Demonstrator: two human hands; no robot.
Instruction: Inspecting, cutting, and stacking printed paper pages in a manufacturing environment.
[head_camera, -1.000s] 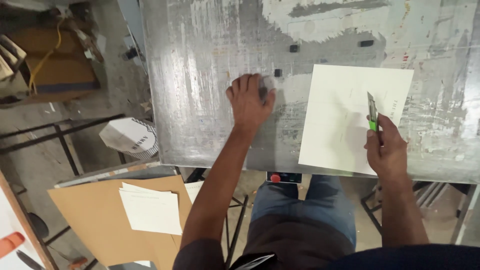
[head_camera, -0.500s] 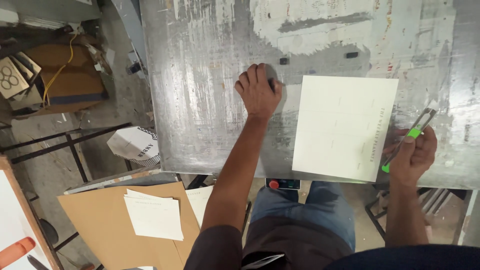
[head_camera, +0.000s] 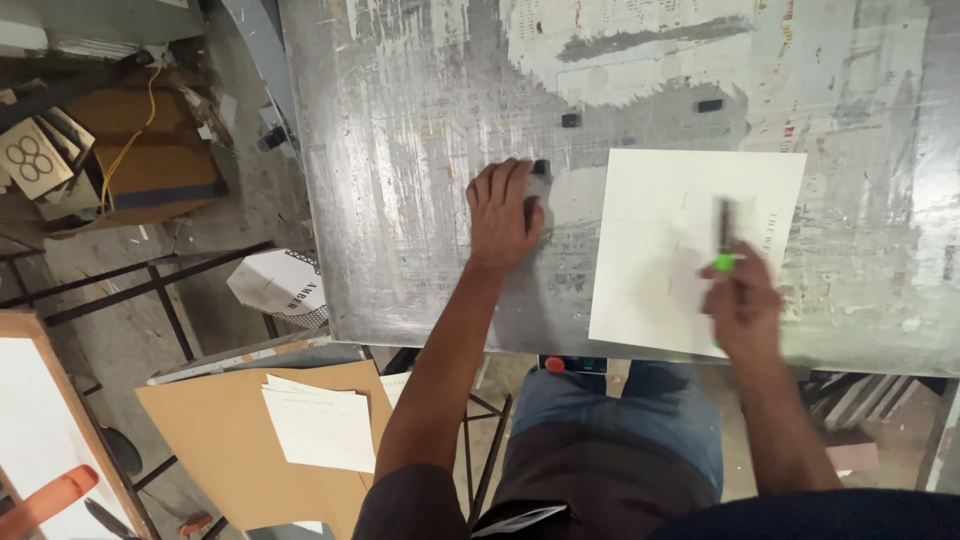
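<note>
- Utility knife (head_camera: 722, 232), head view: held in the right hand (head_camera: 742, 308). Its long axis runs nearly straight away from the person, dark blade end toward the far table edge, green section at the grip. The tool is motion-blurred; blade detail cannot be told.
- Right hand: fingers closed around the lower part of the knife, positioned over the near right portion of the white sheet (head_camera: 660, 230).
- White sheet: lies flat on the metal table (head_camera: 400, 150), roughly rectangular, long edges running left to right, its near edge close to the table's near edge.
- Left hand (head_camera: 503, 215): palm down on the table just left of the sheet, fingers extended and close together, fingertips at a small dark block (head_camera: 541, 167). Whether it grips the block cannot be told.
- Two further small dark blocks (head_camera: 570, 120) (head_camera: 709, 105) lie on the table beyond the sheet.
- Brown board (head_camera: 215, 440) with white papers (head_camera: 320, 425) lies below the table, to the left.
</note>
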